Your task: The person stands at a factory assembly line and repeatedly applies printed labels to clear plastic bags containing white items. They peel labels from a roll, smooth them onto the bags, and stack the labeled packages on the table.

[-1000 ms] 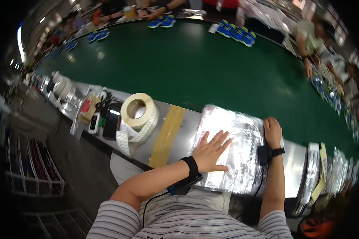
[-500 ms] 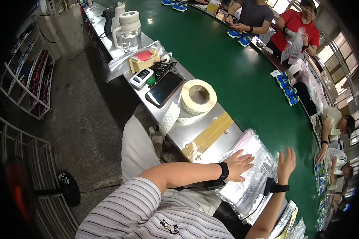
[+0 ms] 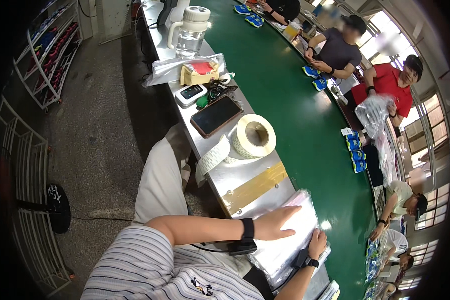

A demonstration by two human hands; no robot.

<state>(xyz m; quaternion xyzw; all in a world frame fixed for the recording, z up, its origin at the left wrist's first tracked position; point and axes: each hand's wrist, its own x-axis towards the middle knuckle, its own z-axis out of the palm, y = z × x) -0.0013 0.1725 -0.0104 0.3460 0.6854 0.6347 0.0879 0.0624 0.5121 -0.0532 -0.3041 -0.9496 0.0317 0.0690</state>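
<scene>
Green belt runs along the metal surface. From the cream roll, the stack of clear plastic bags lies beyond the brown tape strip, its long axis going across the surface. The left hand, nearer to the roll, is over the stack, with fingers extended and grasping nothing. The right hand, farther from the roll, bends its fingers at the stack's edge; whether they grip, I cannot tell.

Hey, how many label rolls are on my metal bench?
1: the cream roll, between the phone and the yellow tape strip. Others could be hidden beyond the picture's edge.
</scene>
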